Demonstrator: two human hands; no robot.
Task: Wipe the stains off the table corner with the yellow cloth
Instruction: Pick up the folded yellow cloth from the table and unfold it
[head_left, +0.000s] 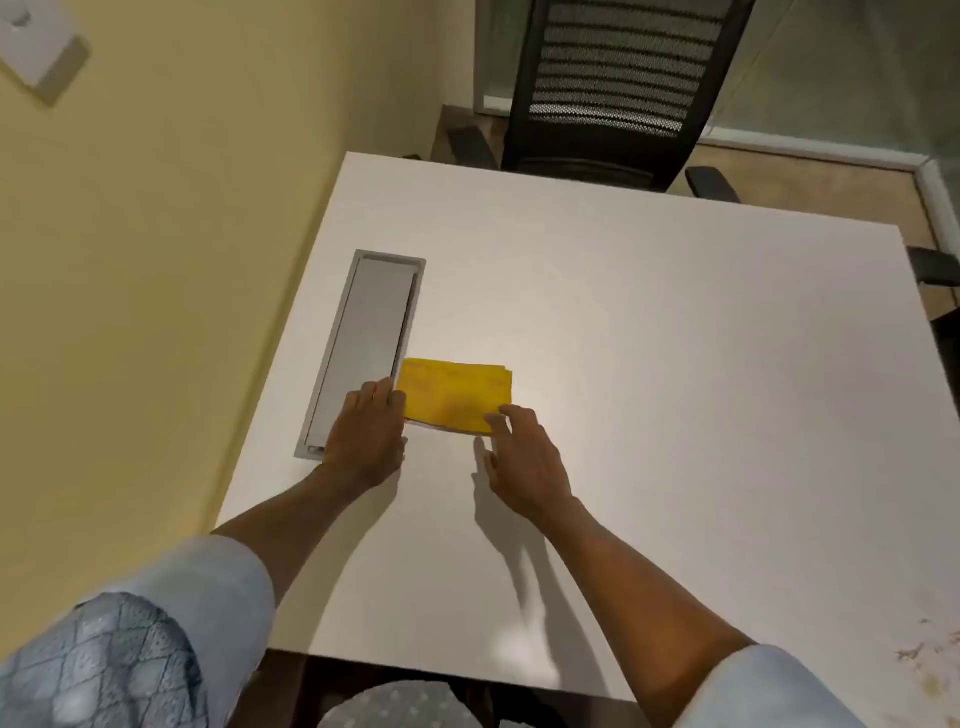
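Open-fingered: left grip (366, 431) against the left edge of the folded yellow cloth (457, 395), right grip (524, 457) on its near right corner, mid surface (675, 338). Pinch firmly, carry to the stains (924, 660) at the near right corner, press flat, rub.

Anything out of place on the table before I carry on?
Yes: brownish stains speckle the near right corner of the table. The folded cloth lies apart from them by the grey cable cover, left hand and right hand at its edges.
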